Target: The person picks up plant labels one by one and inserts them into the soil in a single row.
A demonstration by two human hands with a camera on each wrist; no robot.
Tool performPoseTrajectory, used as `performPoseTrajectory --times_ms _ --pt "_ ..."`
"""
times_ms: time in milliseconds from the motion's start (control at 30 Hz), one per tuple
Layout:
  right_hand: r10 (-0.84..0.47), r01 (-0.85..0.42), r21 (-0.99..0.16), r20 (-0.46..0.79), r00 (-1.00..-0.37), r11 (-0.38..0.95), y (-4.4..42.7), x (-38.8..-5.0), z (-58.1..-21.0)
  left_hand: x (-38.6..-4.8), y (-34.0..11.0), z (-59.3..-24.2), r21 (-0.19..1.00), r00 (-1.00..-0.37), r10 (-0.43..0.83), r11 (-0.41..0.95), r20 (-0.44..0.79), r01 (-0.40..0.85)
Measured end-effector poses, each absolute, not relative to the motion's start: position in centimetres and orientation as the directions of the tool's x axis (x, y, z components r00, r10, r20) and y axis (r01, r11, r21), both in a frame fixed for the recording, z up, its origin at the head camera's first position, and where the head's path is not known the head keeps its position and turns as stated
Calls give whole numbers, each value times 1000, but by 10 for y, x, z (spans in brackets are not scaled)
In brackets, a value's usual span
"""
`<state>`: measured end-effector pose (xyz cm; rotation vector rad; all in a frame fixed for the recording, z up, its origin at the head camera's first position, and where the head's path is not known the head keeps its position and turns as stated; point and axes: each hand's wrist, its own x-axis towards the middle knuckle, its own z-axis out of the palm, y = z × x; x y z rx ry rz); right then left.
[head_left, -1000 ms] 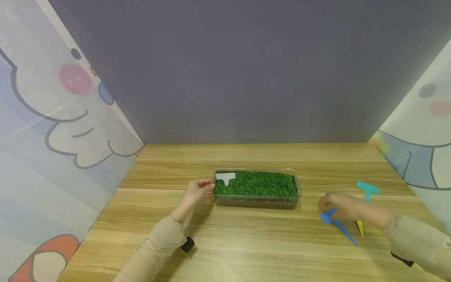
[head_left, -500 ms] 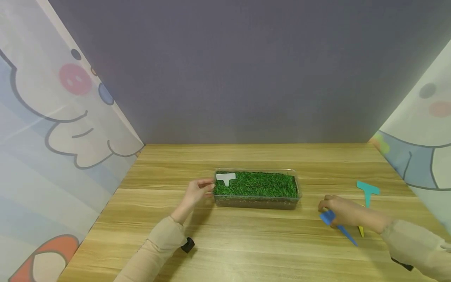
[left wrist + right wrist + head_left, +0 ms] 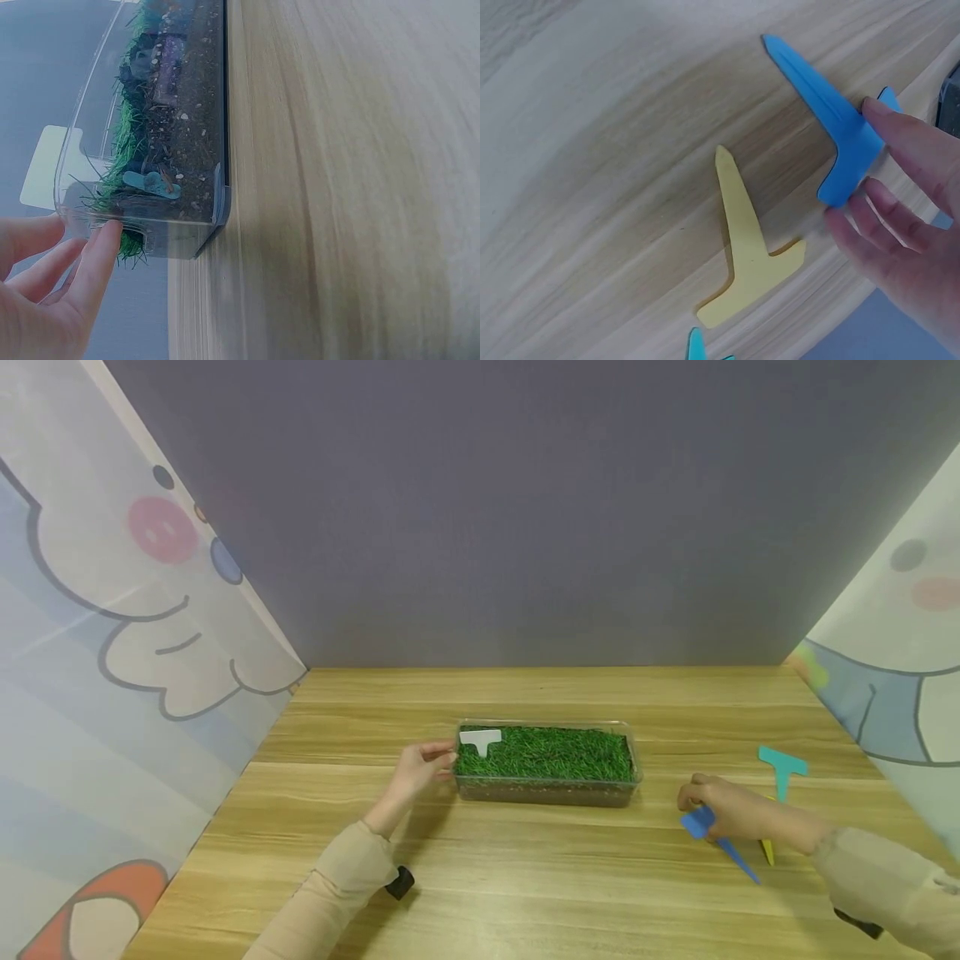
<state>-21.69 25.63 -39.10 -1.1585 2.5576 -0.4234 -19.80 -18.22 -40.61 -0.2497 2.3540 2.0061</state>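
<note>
- Left hand (image 3: 414, 772) is reaching forward, loose fingers touching the plastic box's (image 3: 543, 792) left end.
- Right hand (image 3: 729, 803) is curling, pinching a flat T-shaped blue tag (image 3: 851, 144) toward the tabletop's (image 3: 540, 893) right edge.
- The clear plastic box is holding bristly grass (image 3: 555, 753) toward the back edge.

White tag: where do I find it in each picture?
Head: the white tag is below the middle, at the left end of the grass.
Left wrist: the white tag is near the left edge, above the left hand.
Right wrist: not in it.
Shared landmark: the wooden table shows in all three.
</note>
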Motion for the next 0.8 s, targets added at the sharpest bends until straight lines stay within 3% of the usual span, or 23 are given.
performPoseTrajectory --times_ms 800 --pt "-854 -741 -484 -28 -519 466 261 -227 -395 -200 -184 -408 979 -985 -99 134 -144 -156"
